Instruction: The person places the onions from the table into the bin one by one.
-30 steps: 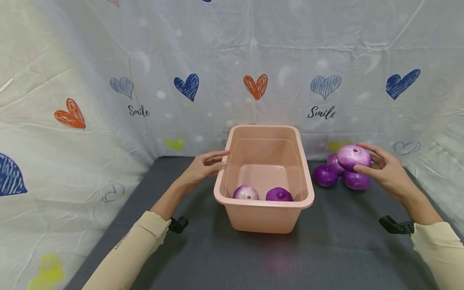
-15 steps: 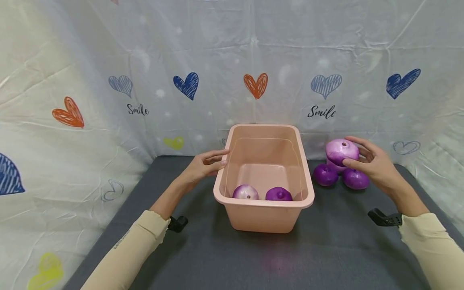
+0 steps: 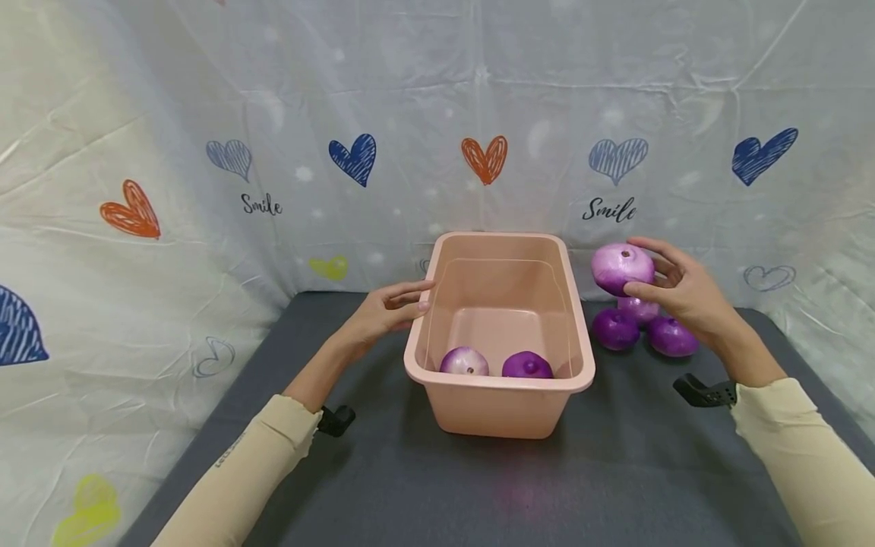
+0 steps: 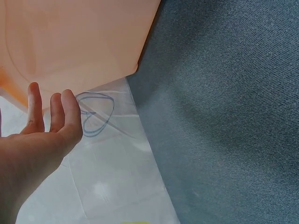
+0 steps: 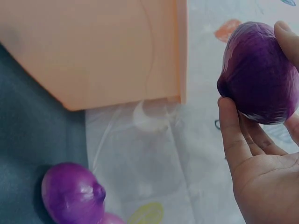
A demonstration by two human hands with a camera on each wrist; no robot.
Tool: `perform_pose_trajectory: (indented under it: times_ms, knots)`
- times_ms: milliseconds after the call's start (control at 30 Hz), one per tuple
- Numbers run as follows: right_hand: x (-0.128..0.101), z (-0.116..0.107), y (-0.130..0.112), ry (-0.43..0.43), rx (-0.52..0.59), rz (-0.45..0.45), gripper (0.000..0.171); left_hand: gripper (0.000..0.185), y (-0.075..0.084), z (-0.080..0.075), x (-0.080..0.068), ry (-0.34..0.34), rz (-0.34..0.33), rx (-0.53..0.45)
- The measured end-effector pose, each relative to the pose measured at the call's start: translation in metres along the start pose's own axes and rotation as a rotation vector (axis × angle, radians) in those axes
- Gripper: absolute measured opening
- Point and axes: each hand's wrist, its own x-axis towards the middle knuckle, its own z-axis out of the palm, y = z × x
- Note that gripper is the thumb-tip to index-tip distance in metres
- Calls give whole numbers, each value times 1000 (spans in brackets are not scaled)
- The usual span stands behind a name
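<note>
Raised at the right, my right hand holds a shiny pale-purple onion between thumb and fingers, above the table. Its darker, pointed side shows in the right wrist view, where the thumb lies over the onion and the fingers support it from below. My left hand rests its fingertips at the left rim of a pink plastic bin. In the left wrist view its fingers extend loosely against the bin wall. Inside the bin lie a whitish-purple onion and a deep purple onion, partly hidden by the front rim.
Right of the bin, a dark onion, another purple onion and a paler one sit clustered on the dark grey table. A white curtain printed with hearts stands directly behind.
My right hand has lifted the pale-purple onion up and to the left, away from the cluster and closer to the bin. The left hand has stayed at the rim.
</note>
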Motion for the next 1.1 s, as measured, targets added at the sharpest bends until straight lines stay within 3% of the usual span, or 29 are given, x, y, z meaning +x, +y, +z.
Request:
perform_pose_trajectory:
  times_ms: [567, 900, 1100]
  knots:
    - [26, 31, -15, -67, 32, -73, 67, 54, 2, -1, -2, 10, -3, -7]
    - [42, 48, -22, -162, 121, -146, 66, 55, 2, -1, -1, 11, -13, 2]
    - [46, 56, -24, -209, 119, -162, 66, 55, 1, 0, 0, 15, -18, 2]
